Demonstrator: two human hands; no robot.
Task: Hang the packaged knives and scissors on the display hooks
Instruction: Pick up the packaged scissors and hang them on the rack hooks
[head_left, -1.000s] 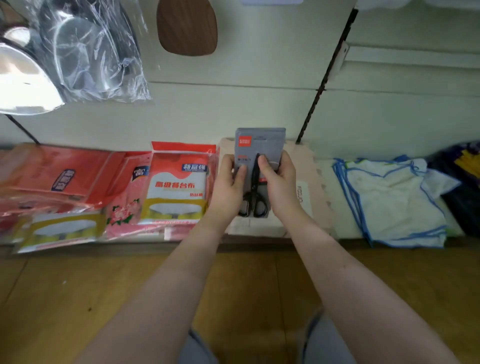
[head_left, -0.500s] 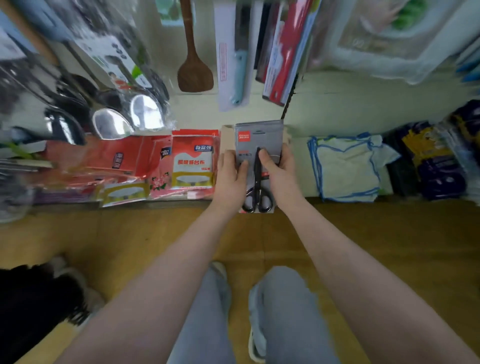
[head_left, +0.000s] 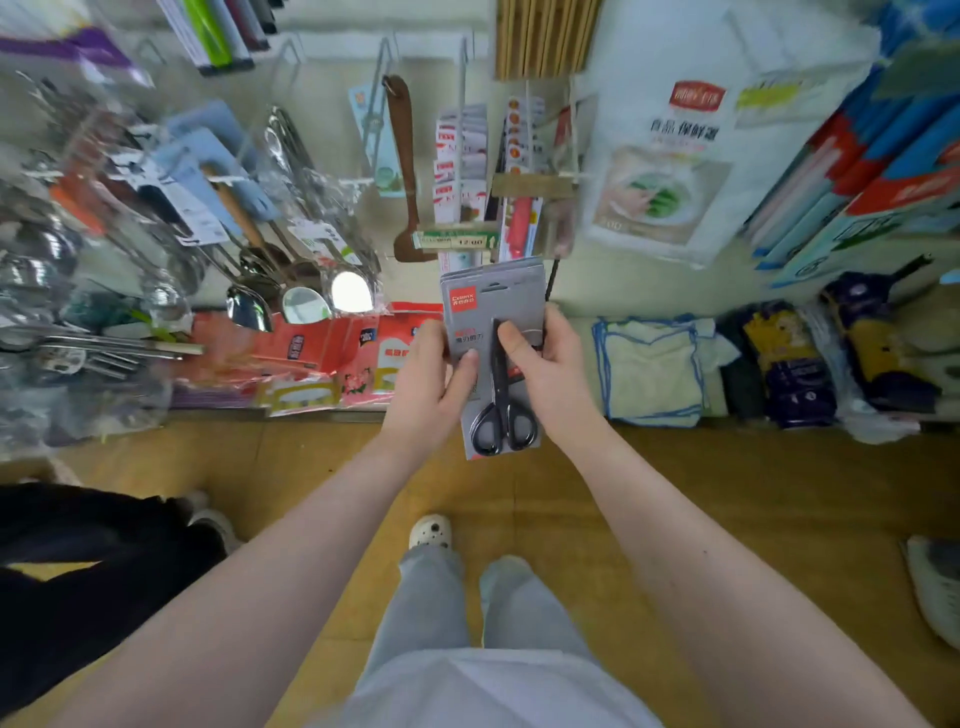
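While both hands are gripping it, one grey scissors pack (head_left: 493, 306) is being held upright in the air in front of the shelving, the left hand (head_left: 423, 384) pinching its left edge with the thumb on the front and the right hand (head_left: 550, 374) curling round its right edge the same way. One pair of black scissors (head_left: 503, 410) is showing on the card, handles down, and a red brand patch with white lettering is sitting at the pack's upper left corner, too small to read surely. Just above the pack one green-and-white price label (head_left: 457, 240) is reading "12.00". Above and left of the pack one wooden spatula (head_left: 408, 171) is hanging, and three shiny spoon bowls (head_left: 305, 305) are gleaming further left. Left of the pack, red packets (head_left: 322, 348) with Chinese writing are lying in a row. Above and right of the pack one white bag (head_left: 670, 166) is showing a red logo over dark Chinese characters, and right of the pack blue-edged cloths (head_left: 649, 369) are lying folded.
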